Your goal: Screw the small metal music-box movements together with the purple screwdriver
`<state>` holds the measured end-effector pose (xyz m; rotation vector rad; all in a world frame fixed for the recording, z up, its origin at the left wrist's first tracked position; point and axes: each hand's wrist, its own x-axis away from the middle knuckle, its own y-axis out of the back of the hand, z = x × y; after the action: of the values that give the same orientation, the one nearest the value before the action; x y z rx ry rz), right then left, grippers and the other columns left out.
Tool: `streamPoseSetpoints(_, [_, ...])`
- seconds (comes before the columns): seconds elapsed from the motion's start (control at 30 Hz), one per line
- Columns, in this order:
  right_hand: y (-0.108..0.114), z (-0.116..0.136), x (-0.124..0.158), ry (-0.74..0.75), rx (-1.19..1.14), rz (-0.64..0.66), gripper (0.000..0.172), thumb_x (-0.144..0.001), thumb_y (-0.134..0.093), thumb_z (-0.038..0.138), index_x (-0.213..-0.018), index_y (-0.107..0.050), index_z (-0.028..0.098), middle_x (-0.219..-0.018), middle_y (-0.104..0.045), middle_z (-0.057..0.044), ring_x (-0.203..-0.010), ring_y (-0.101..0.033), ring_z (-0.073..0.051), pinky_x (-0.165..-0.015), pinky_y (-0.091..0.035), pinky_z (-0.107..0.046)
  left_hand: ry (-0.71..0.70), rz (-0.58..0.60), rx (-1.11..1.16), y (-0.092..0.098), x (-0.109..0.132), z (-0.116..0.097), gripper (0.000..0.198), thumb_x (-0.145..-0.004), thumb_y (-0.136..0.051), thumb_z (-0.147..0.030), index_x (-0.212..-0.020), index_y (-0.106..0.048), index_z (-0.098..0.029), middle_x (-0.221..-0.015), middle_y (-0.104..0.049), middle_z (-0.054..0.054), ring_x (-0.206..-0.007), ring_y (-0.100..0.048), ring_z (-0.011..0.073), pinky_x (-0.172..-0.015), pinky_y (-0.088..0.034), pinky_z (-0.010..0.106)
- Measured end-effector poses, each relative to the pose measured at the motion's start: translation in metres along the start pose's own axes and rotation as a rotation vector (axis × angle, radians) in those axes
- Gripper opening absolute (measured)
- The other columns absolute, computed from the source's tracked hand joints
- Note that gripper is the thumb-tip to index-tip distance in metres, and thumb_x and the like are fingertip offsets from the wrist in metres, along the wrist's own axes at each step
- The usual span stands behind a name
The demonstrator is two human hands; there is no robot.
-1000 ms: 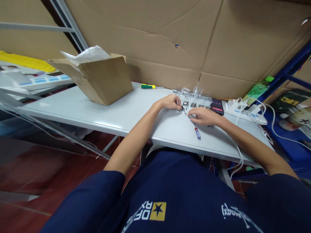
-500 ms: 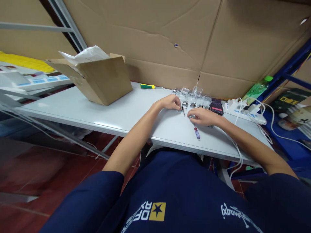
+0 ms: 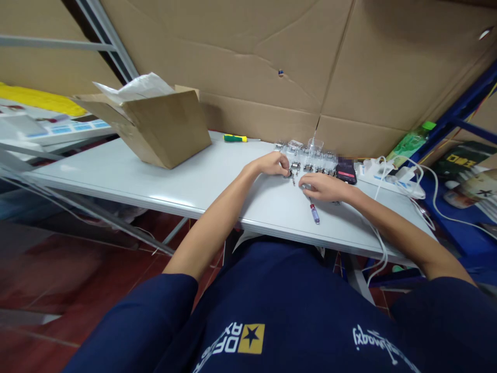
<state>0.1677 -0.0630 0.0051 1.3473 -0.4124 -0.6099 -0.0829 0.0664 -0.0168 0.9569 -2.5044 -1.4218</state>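
While the left hand (image 3: pixel 269 165) pinched a metal part (image 3: pixel 290 174), the right hand (image 3: pixel 324 187) lay curled, hold unclear; clear cases (image 3: pixel 306 158) stood lined up.

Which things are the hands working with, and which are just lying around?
Working with: left hand, right hand, small metal part, clear plastic packs, small blue-handled screwdriver.
Lying around: yellow-and-green screwdriver, cardboard box, black phone, white power strip.

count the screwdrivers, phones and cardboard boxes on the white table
screwdrivers: 2, a green-and-yellow-handled screwdriver and a small purple-handled screwdriver
phones: 1, a phone
cardboard boxes: 1, an open cardboard box
total: 4
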Motion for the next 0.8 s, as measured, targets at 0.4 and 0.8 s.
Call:
streamPoseSetpoints(0.4, [-0.0028,-0.0011,0.0006,0.006,0.020,0.009,0.026,-0.100,-0.046,0.023,-0.119,-0.064,0.021,-0.118,-0.065,-0.012,-0.103,-0.063,-0.026,-0.095,-0.052,-0.043,-0.015,0.006,-0.023,0.0003,-0.0003,-0.0001,0.019,-0.074,-0.075,-0.036,-0.079,-0.080,-0.019,-0.090,-0.077,0.005,-0.086,-0.068,0.0190,-0.083,-0.049,0.031])
streamPoseSetpoints(0.8, [-0.0074,-0.0064,0.0014,0.017,0.022,0.018,0.041,-0.100,-0.047,0.021,-0.139,-0.061,0.025,-0.131,-0.062,-0.014,-0.110,-0.065,-0.028,-0.099,-0.053,-0.045,-0.012,0.011,-0.032,0.0007,0.0001,-0.0006,0.020,-0.075,-0.074,-0.037,-0.079,-0.080,-0.019,-0.093,-0.077,0.006,-0.089,-0.068,0.0200,-0.084,-0.050,0.031])
